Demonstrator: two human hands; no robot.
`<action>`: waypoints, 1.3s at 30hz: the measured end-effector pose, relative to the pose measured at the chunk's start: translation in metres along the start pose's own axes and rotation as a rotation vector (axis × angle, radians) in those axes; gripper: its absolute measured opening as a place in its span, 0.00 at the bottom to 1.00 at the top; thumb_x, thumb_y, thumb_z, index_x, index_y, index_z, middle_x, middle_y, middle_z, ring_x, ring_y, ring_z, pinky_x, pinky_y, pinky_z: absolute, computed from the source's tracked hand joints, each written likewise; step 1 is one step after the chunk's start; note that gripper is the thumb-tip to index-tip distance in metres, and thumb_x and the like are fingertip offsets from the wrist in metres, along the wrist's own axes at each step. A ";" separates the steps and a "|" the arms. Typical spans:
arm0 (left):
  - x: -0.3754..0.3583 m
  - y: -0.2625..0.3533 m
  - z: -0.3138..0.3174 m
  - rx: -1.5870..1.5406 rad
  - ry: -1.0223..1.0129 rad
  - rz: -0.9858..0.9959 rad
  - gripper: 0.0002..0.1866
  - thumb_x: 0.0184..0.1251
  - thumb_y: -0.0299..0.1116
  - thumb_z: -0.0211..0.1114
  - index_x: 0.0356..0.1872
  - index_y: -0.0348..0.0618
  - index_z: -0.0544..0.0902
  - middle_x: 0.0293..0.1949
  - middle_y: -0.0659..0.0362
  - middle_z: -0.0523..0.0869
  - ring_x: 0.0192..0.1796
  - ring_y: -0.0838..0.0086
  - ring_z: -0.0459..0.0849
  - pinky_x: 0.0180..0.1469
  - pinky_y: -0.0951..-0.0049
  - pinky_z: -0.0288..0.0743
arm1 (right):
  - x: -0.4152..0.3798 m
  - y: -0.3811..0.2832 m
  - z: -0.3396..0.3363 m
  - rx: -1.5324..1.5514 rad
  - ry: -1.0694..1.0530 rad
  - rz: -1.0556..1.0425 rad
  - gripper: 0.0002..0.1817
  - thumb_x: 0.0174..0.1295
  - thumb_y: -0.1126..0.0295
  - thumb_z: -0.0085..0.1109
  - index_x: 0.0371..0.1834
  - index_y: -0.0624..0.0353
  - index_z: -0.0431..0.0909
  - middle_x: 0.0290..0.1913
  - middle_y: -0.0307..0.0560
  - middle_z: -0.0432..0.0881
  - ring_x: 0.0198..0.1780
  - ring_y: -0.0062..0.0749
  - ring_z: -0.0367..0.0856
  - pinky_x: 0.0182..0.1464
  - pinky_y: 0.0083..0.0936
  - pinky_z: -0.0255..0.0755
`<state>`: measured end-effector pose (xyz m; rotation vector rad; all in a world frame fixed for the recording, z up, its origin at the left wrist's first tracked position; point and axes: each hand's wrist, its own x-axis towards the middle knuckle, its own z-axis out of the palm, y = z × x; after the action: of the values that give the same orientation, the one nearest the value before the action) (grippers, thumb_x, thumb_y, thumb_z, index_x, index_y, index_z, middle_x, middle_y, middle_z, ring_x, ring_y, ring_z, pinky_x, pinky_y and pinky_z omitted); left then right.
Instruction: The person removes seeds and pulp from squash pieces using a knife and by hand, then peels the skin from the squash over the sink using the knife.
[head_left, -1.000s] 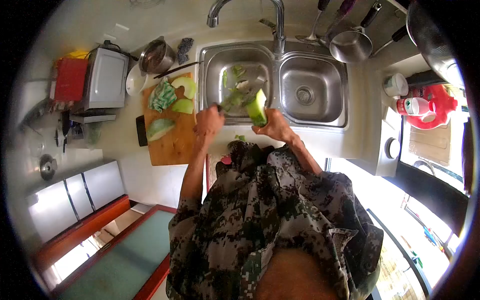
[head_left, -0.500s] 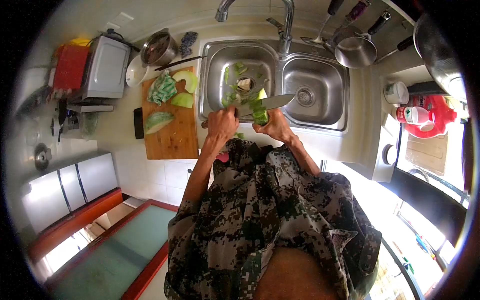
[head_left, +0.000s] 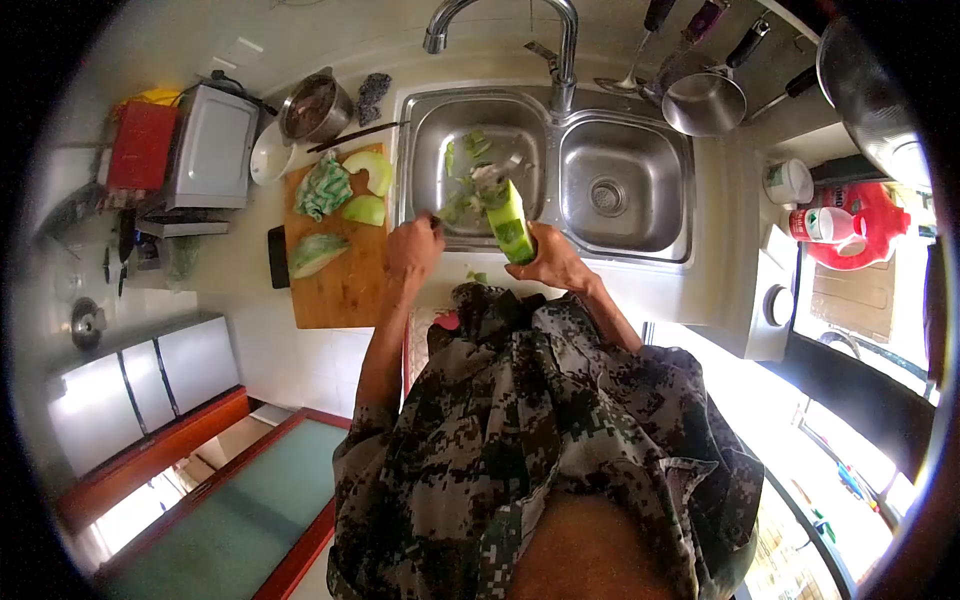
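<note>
My right hand (head_left: 555, 260) grips the near end of a partly peeled melon wedge (head_left: 508, 222), pale green with a strip of dark skin. The wedge slants over the front of the left sink basin (head_left: 425, 150). My left hand (head_left: 415, 248) is closed round the handle of a kitchen knife, just left of the wedge. Motion smears the knife's blade, so its exact position is hard to make out. Green peelings (head_left: 477, 142) lie in the basin below.
On the left, a wooden cutting board (head_left: 345, 295) bears melon pieces (head_left: 365, 210) and a green-striped cloth (head_left: 323, 190). Behind it stand a metal pot (head_left: 318, 108) and a white bowl (head_left: 270, 150). The faucet (head_left: 565, 80) rises behind the sinks; the right basin (head_left: 650, 180) adjoins.
My left hand has moved left with the knife, whose blade no longer crosses the wedge. The wedge now points away from me, with more of its length showing in my right hand.
</note>
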<state>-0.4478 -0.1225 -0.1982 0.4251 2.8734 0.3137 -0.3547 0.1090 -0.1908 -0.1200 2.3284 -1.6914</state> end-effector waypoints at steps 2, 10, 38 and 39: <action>-0.014 0.021 -0.004 0.025 0.207 0.253 0.07 0.50 0.29 0.64 0.28 0.36 0.79 0.20 0.46 0.83 0.21 0.56 0.83 0.25 0.60 0.78 | 0.004 0.009 0.001 -0.035 0.008 0.018 0.26 0.44 0.72 0.70 0.46 0.69 0.72 0.36 0.56 0.82 0.39 0.43 0.81 0.45 0.36 0.76; -0.017 0.030 0.002 0.025 0.328 0.421 0.05 0.46 0.26 0.63 0.24 0.38 0.75 0.16 0.50 0.80 0.19 0.60 0.83 0.22 0.63 0.77 | 0.011 0.012 0.008 0.025 0.111 -0.077 0.31 0.37 0.77 0.68 0.51 0.66 0.72 0.45 0.56 0.79 0.48 0.44 0.77 0.49 0.35 0.73; -0.002 0.023 0.025 0.108 0.477 0.454 0.03 0.49 0.24 0.62 0.24 0.37 0.75 0.14 0.51 0.77 0.18 0.65 0.80 0.19 0.65 0.74 | 0.002 0.040 -0.013 0.414 -0.043 -0.008 0.40 0.52 0.51 0.69 0.63 0.64 0.66 0.53 0.54 0.76 0.59 0.42 0.72 0.59 0.39 0.69; -0.002 0.023 0.023 0.127 0.515 0.474 0.04 0.49 0.23 0.62 0.22 0.38 0.74 0.14 0.52 0.76 0.17 0.65 0.79 0.19 0.65 0.74 | 0.004 0.043 -0.015 0.414 -0.042 -0.008 0.40 0.52 0.51 0.69 0.63 0.64 0.66 0.53 0.54 0.76 0.59 0.42 0.72 0.59 0.39 0.69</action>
<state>-0.4343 -0.0973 -0.2145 1.2163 3.2595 0.3602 -0.3584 0.1358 -0.2275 -0.0837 1.9001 -2.1088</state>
